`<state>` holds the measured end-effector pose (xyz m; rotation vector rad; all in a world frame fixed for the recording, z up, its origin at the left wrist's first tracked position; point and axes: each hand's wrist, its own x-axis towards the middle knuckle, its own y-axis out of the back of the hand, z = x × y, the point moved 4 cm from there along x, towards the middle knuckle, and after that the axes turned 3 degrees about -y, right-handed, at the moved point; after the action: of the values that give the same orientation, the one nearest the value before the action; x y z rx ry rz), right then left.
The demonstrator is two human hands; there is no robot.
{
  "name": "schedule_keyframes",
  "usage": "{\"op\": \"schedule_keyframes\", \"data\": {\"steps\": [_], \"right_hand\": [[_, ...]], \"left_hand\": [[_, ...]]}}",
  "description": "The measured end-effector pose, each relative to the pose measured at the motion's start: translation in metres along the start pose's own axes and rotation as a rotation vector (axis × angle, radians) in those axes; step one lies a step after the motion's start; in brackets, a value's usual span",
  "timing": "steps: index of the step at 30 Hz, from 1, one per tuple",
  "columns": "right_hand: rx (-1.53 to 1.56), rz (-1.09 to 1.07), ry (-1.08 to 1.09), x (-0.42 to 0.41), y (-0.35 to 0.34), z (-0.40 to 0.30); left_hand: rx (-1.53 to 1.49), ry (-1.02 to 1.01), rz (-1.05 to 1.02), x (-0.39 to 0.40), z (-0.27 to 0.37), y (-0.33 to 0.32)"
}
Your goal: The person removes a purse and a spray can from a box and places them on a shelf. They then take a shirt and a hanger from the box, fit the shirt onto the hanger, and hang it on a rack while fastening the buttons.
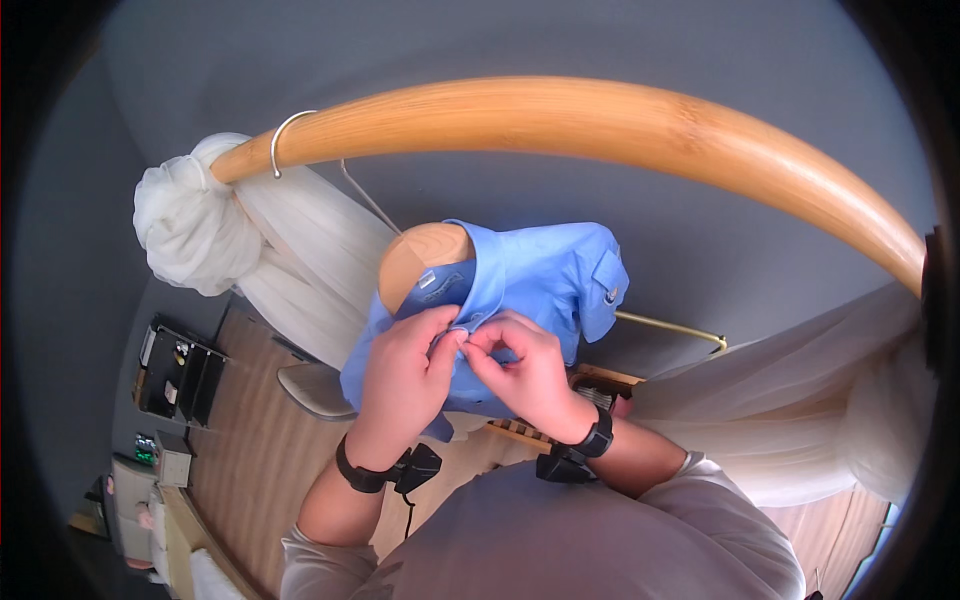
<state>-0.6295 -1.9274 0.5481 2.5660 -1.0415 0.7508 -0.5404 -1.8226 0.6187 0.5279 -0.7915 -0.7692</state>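
Note:
A blue collared shirt [532,262] hangs on a wooden hanger [424,259], whose broad pale end shows inside the open collar. At the front edge just below the collar, my left hand [409,375] pinches the cloth between thumb and forefinger. Fingertips nearly touching it, my right hand [529,371] grips the same front edge from the other side. The small spot between the fingertips is mostly hidden, so a button there cannot be made out. One short sleeve with a buttoned tab sticks out to the right.
A thick bamboo pole [525,112] arches above the shirt, with a metal hook [279,142] over it. White sheer fabric [199,217] is knotted at its left end; more sheer drapery [795,397] hangs at right. A brass-coloured rail [675,328] is behind the shirt. A round seat [315,390] stands at left.

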Motion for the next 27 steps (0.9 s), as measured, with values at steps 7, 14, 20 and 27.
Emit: {"op": "schedule_keyframes", "data": {"steps": [7, 14, 20, 27], "right_hand": [[0.18, -0.152, -0.335, 0.001, -0.004, 0.017], [1.084, -0.329, -0.98, -0.004, -0.012, 0.025], [0.352, -0.12, -0.685, -0.015, 0.038, 0.046], [-0.409, 0.032, 0.303, 0.056, 0.08, -0.02]], "left_hand": [[0.068, -0.087, 0.009, -0.001, -0.005, -0.002], [0.139, -0.137, -0.012, -0.004, -0.007, 0.0], [0.305, -0.269, -0.073, -0.021, 0.005, 0.032], [0.254, -0.17, 0.473, -0.035, -0.033, 0.106]]}}
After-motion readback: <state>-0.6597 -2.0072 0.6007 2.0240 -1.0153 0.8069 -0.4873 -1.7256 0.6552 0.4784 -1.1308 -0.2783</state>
